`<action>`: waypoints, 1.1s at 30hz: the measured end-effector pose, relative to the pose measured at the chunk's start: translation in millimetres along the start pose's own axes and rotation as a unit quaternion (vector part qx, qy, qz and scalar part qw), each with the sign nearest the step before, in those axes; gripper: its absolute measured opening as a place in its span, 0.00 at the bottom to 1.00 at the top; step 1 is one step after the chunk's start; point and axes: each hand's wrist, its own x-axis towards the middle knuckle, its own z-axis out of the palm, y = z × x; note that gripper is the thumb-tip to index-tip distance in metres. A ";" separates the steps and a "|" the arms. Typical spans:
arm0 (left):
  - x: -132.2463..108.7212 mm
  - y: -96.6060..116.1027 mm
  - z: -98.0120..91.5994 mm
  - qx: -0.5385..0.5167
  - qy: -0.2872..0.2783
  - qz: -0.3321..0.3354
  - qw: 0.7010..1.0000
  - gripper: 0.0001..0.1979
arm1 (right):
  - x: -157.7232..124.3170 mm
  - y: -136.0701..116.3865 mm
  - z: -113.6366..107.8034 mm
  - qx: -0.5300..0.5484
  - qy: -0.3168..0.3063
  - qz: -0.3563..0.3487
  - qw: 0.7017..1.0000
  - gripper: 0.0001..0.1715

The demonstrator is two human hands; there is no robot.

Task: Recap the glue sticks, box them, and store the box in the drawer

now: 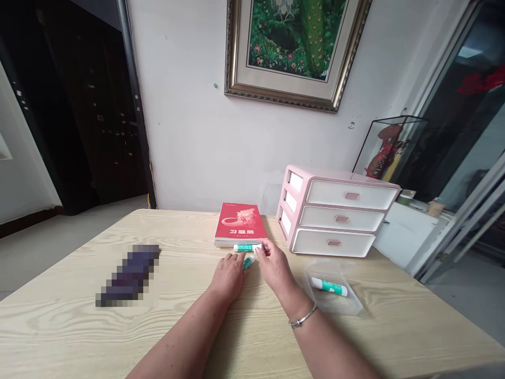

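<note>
A green-and-white glue stick (pixel 243 248) lies crosswise along the front edge of a red book (pixel 240 222). My right hand (pixel 273 265) pinches its right end between thumb and fingers. Just nearer to me, my left hand (pixel 228 277) is closed over a second glue stick (pixel 248 262); only the tilted end of that one shows beyond the fingers. A third glue stick (pixel 330 287) rests in a clear plastic tray (pixel 347 307) to the right of my right forearm.
A pink and white three-drawer box (pixel 341 210) stands at the back right, its drawers closed. On the left of the wooden table (pixel 158 337) lies a dark, pixelated object (pixel 130 275). Behind the table is a white wall with a framed picture (pixel 292 47).
</note>
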 end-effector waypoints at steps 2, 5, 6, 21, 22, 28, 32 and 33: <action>0.9 0.0 3.5 -0.009 -0.003 -0.007 1.000 0.15 | 2.5 2.9 8.3 0.061 0.026 0.017 0.998 0.19; 3.4 -4.0 7.0 -0.038 -0.005 -0.021 0.999 0.12 | 3.2 18.8 14.7 0.114 0.047 0.038 0.992 0.22; 4.4 -6.5 6.8 -0.052 -0.004 -0.026 0.998 0.13 | 3.3 25.4 14.5 0.126 0.052 0.044 0.990 0.22; -18.2 -2.4 -36.2 -0.737 -0.089 -0.153 0.652 0.14 | -1.7 18.3 -10.6 0.456 -0.020 0.238 0.858 0.29; -18.7 -1.8 -36.6 -0.734 -0.088 -0.154 0.655 0.14 | -1.4 17.0 -12.1 0.469 -0.023 0.243 0.849 0.29; -21.3 -3.2 -37.7 -0.705 -0.089 -0.150 0.687 0.21 | -1.7 9.3 -17.5 0.502 -0.068 0.239 0.829 0.27; -22.4 -2.3 -38.0 -0.679 -0.122 -0.112 0.715 0.19 | -3.1 9.1 -17.4 0.496 -0.089 0.217 0.836 0.26; -22.6 -1.8 -38.1 -0.673 -0.128 -0.106 0.721 0.19 | -3.4 9.3 -17.3 0.490 -0.089 0.212 0.841 0.25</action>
